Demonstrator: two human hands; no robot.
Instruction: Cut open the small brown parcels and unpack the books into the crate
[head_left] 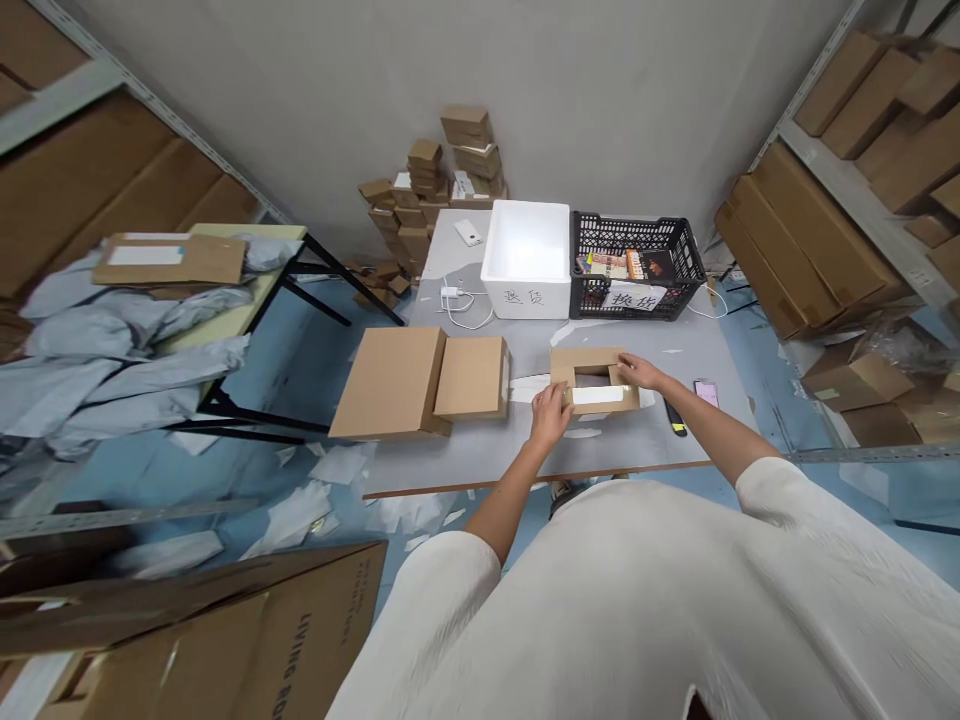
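A small open cardboard box (592,407) with a white label on its near side lies on the grey table (450,468). A dark interior shows between its flaps, and its contents cannot be made out. At the box's near left corner, my left hand (550,414) has its fingers closed on the edge. My right hand (637,371) grips the right side of the box by the opening. Two closed cartons, a larger one (394,375) and a smaller one (470,377), stand to the left. Right of the box lies a black-and-yellow tool (675,418), partly under my right forearm.
Behind the box stand a white foam bin (525,298) and a black plastic crate (637,300) holding books or packets. A phone (705,393), a white device (468,232) and cable share the table. Grey parcels (82,330) cover a side table; stacked boxes (472,150) line the wall.
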